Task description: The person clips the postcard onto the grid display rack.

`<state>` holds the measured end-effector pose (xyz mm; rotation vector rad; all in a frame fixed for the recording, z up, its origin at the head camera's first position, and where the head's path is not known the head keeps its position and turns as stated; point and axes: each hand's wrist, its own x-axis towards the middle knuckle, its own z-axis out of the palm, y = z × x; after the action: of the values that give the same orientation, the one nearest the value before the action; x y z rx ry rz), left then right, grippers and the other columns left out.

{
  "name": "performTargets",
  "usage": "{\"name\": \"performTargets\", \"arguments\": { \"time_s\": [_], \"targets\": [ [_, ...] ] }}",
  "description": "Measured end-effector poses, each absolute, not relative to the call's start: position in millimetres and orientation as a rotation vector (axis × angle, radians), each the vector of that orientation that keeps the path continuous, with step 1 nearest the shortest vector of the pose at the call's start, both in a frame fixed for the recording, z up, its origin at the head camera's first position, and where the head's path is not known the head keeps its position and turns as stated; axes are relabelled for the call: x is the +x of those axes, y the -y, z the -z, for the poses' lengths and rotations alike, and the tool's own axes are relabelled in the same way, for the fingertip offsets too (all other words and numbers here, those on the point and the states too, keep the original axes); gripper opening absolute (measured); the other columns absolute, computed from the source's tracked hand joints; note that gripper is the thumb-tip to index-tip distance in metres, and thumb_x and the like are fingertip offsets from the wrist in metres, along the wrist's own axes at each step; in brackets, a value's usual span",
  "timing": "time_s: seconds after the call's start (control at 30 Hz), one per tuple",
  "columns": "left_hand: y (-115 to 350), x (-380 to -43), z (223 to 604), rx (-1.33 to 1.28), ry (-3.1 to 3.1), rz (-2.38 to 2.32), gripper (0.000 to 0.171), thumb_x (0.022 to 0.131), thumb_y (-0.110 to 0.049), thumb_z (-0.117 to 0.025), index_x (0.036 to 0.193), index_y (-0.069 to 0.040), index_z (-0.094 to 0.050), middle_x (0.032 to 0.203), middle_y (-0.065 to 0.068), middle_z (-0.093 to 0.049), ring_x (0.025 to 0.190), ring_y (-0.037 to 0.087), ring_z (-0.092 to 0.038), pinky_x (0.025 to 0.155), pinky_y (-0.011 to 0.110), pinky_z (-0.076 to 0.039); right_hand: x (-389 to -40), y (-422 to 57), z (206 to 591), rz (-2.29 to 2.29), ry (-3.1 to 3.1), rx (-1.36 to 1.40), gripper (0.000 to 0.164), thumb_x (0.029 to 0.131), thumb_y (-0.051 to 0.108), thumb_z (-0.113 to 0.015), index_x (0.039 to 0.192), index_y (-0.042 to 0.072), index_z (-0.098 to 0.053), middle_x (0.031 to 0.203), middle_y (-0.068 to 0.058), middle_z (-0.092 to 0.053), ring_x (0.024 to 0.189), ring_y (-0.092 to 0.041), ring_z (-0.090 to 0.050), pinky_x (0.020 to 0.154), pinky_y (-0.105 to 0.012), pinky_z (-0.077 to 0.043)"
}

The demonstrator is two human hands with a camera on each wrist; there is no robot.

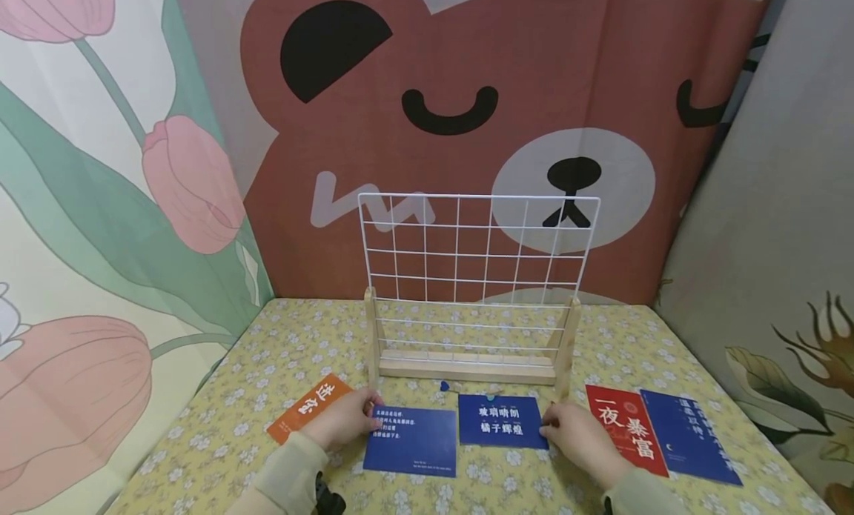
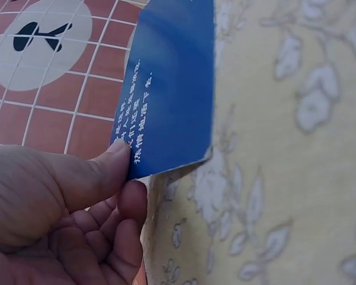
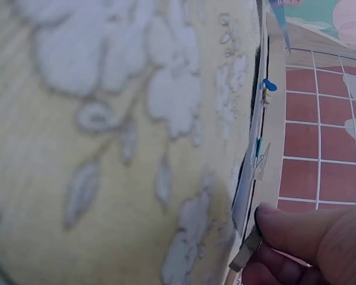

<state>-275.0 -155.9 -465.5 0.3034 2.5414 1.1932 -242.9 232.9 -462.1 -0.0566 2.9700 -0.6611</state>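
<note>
My left hand (image 1: 347, 420) pinches the left edge of a blue card with white writing (image 1: 414, 444). In the left wrist view, the thumb lies on the printed face of this blue card (image 2: 172, 89), which stands tilted above the cloth. Beside it is a second blue card with large white characters (image 1: 500, 430); my right hand (image 1: 580, 437) is at its right edge. The right wrist view shows that hand's thumb and finger pinching a small grey-brown piece (image 3: 246, 250), seemingly a wooden clip. Tiny clips, one with a blue heart (image 1: 444, 386), lie behind the cards.
A white wire grid (image 1: 490, 256) on a wooden stand (image 1: 467, 365) rises behind the cards. An orange card (image 1: 307, 407) lies at the left. A red card (image 1: 630, 430) and another blue card (image 1: 690, 441) lie at the right on the floral tablecloth (image 1: 227, 404).
</note>
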Motion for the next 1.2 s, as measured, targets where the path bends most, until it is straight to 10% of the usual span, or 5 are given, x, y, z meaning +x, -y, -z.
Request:
{"name": "performTargets", "arguments": {
  "time_s": [0.7, 1.2],
  "targets": [
    [159, -276, 447, 0.26, -2.421, -1.491, 0.01, 0.094, -0.013, -0.063, 0.094, -0.003, -0.061, 0.083, 0.008, -0.058, 0.079, 0.025, -0.058, 0.069, 0.04, -0.049, -237, -212, 424, 1.052, -2.942, -0.124, 0.022, 0.09, 0.021, -0.068, 0.108, 0.007, -0.069, 0.099, -0.001, -0.067, 0.087, -0.017, -0.063, 0.071, -0.039, -0.052],
    [156, -282, 425, 0.205, -2.493, -1.595, 0.011, 0.099, -0.014, -0.055, 0.097, -0.005, -0.061, 0.088, 0.006, -0.062, 0.086, 0.026, -0.06, 0.081, 0.048, -0.047, -241, -195, 396, 1.252, -2.911, -0.229, 0.007, 0.089, 0.015, -0.069, 0.096, 0.013, -0.07, 0.083, 0.005, -0.065, 0.075, -0.01, -0.06, 0.067, -0.032, -0.05]
  ]
}}
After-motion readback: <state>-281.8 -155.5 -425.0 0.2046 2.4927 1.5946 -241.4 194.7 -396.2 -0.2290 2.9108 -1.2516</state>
